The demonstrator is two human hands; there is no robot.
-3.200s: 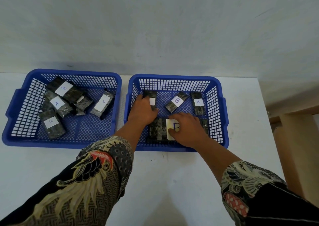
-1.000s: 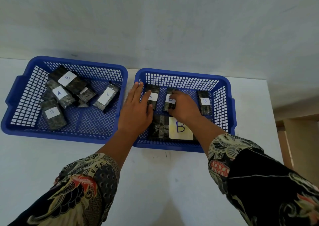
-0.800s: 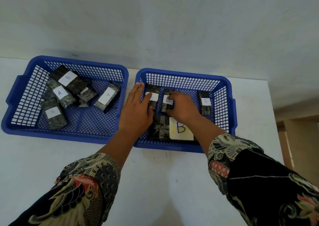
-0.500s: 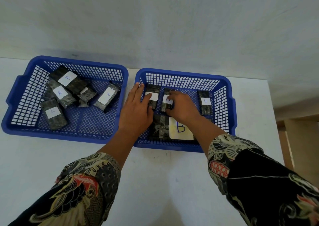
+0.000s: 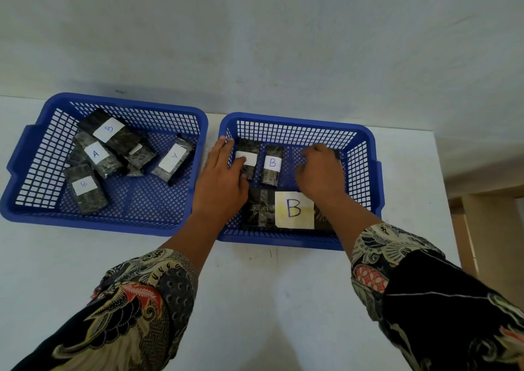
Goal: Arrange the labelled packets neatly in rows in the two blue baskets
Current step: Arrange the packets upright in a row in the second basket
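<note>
Two blue mesh baskets sit side by side on a white table. The left basket point(image 5: 42, 155) holds several dark packets with white labels, jumbled: one B point(image 5: 109, 132), one A point(image 5: 97, 155), another B point(image 5: 85, 187), another A point(image 5: 173, 158). In the right basket point(image 5: 365, 155) two small packets stand side by side at the back, one point(image 5: 249, 158) under my thumb and one labelled B point(image 5: 272, 165). A large packet marked B point(image 5: 293, 209) lies in front. My left hand point(image 5: 219, 183) rests flat on the leftmost packet. My right hand point(image 5: 320, 172) covers a third small packet at the back right.
A pale wall rises directly behind the baskets. The table's right edge point(image 5: 442, 189) runs close to the right basket, with a wooden piece of furniture point(image 5: 487, 223) beyond it. White tabletop point(image 5: 269, 285) lies between the baskets and my sleeves.
My right hand has left the middle B packet, now uncovered, and moved right onto the packet at the back right. My left hand has stayed on the leftmost packet.
</note>
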